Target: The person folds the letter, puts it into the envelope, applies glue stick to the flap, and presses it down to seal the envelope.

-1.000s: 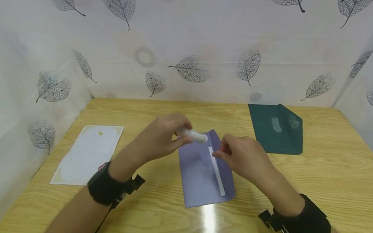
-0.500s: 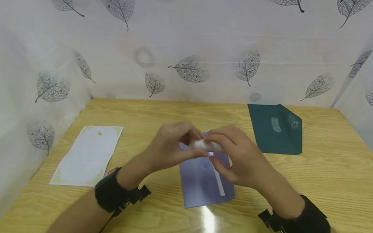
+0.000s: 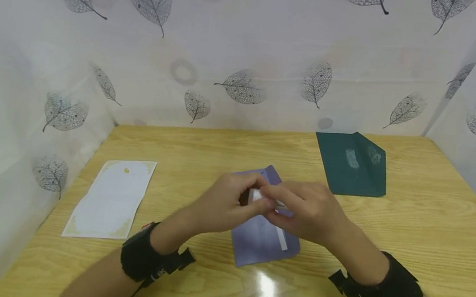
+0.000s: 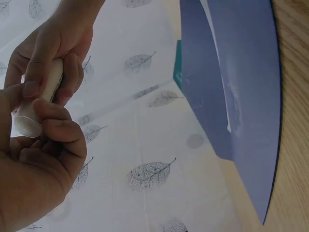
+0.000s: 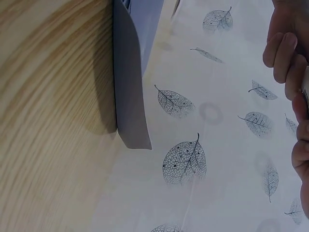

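Note:
A white glue stick (image 4: pixel 52 79) with a clear, rounded end is held between both hands above the purple envelope. My left hand (image 3: pixel 224 202) grips the clear end with curled fingers, while my right hand (image 3: pixel 311 210) pinches the white body. Fingers hide most of the stick in the head view. Beneath the hands lies the purple envelope (image 3: pixel 254 245), its flap raised on the right side. A white strip (image 3: pixel 281 241) runs along the flap's fold, partly covered by the right hand.
On the wooden table's left lies a white sheet of paper (image 3: pixel 108 198) with a yellowish border. A dark green envelope (image 3: pixel 335 162) with its flap spread lies at the back right. A leaf-print curtain (image 3: pixel 265 41) stands behind the table.
My right hand, first apart from the glue stick, has come over to grip its end. Both hands have since moved slightly down toward me, with the stick between them.

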`<state>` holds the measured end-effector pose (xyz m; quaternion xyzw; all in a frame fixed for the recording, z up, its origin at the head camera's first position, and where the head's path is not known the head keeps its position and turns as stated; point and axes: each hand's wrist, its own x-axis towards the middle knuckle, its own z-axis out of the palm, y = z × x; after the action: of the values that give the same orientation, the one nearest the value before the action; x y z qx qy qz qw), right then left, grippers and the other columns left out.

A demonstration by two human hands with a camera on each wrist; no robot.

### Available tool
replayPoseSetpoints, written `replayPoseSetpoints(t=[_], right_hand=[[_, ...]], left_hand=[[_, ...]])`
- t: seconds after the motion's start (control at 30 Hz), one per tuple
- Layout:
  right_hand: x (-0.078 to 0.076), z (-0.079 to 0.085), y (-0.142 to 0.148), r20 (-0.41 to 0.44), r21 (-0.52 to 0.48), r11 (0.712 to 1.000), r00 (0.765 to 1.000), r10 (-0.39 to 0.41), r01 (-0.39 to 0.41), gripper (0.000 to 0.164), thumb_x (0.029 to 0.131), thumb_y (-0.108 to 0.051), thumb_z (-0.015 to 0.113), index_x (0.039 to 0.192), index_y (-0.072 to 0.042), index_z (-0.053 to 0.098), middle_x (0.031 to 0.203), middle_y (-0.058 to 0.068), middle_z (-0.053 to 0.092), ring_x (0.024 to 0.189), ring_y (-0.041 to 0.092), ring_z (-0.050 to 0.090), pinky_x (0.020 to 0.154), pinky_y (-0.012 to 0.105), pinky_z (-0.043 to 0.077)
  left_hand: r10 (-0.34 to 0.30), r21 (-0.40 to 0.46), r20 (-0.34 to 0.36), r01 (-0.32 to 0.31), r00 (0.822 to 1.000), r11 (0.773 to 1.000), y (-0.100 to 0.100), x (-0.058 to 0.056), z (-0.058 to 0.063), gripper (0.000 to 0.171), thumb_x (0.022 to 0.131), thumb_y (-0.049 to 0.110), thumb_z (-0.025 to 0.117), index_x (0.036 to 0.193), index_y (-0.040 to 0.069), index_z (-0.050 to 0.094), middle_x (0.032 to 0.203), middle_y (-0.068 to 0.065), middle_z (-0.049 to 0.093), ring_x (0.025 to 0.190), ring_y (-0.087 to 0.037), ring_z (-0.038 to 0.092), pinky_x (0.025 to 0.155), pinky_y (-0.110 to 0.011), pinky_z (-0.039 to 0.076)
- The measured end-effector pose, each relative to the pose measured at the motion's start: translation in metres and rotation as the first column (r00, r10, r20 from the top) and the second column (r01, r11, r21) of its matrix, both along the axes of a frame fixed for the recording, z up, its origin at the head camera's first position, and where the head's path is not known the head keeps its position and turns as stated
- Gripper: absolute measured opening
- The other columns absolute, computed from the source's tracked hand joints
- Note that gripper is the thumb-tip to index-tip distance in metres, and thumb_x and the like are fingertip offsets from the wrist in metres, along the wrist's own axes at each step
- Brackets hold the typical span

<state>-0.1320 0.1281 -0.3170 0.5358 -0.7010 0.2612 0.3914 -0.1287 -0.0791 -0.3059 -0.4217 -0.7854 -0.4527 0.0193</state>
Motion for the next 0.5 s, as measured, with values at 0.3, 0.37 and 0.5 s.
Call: replayPoseSetpoints(t=[0.3, 0.37, 0.5], right_hand=[[0.005, 0.006, -0.001, 0.057, -0.036, 0.993, 0.992, 0.111, -0.109, 0.026, 0.100, -0.027, 0.061, 0.104, -0.004, 0.070, 0.074, -0.002, 0.068, 0.052, 0.002, 0.051, 0.045, 0.012, 0.038], [0.006, 0.009, -0.002, 0.059, -0.049, 0.990, 0.989, 0.137, -0.134, 0.026, 0.100, -0.026, 0.062, 0.105, -0.002, 0.071, 0.076, -0.002, 0.069, 0.053, 0.002, 0.052, 0.046, 0.011, 0.038], [0.006, 0.012, -0.002, 0.074, -0.037, 0.986, 0.984, 0.162, -0.160, 0.029, 0.100, -0.025, 0.062, 0.107, 0.002, 0.071, 0.079, -0.001, 0.071, 0.056, 0.002, 0.057, 0.049, 0.011, 0.042]], left_hand=[[-0.140, 0.010, -0.033, 0.140, 0.990, 0.990, -0.006, -0.001, 0.006, 0.025, 0.102, 0.027, 0.058, 0.089, 0.009, 0.069, 0.062, 0.005, 0.049, 0.055, 0.002, 0.039, 0.048, -0.017, 0.033], [-0.154, 0.021, -0.020, 0.154, 0.988, 0.988, -0.007, -0.002, 0.007, 0.031, 0.102, 0.032, 0.056, 0.086, 0.009, 0.069, 0.061, 0.005, 0.048, 0.053, 0.002, 0.038, 0.046, -0.018, 0.031], [-0.173, 0.052, 0.014, 0.172, 0.985, 0.984, -0.008, -0.002, 0.008, 0.035, 0.103, 0.034, 0.055, 0.087, 0.007, 0.070, 0.060, 0.004, 0.049, 0.052, 0.002, 0.036, 0.045, -0.018, 0.029]])
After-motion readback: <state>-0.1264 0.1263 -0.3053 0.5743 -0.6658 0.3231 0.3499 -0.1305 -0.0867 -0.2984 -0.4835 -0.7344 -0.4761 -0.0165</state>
